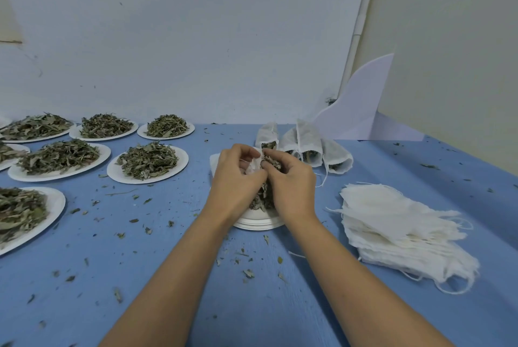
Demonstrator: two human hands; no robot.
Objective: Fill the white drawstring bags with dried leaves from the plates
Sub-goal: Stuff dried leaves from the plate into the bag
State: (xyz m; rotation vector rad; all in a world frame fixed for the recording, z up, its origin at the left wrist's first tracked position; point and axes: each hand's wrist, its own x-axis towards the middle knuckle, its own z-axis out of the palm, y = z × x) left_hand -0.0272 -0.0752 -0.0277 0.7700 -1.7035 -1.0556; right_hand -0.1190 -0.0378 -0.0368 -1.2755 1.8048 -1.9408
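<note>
While both hands meet above the middle of the blue desk, the left hand has its fingers curled and pinches the crumpled cloth of a white drawstring bag. The right hand, just beside it and touching the same bag, is curled too and pinches a clump of dried leaves at the bag's mouth. More leaves show between the two wrists, above a stack of white plates that sits under the hands.

Behind the hands, three filled bags lie side by side with their open ends toward the person, leaves showing at the mouths. To the right, well apart from the hands, a pile of empty bags lies flat with loose strings trailing off its edges.

On the left side of the desk stand several leaf-heaped plates, set in rows, the nearest one cut by the frame edge. Leaf crumbs are scattered over the desk. A white curved sheet leans in the far right corner against the wall.
</note>
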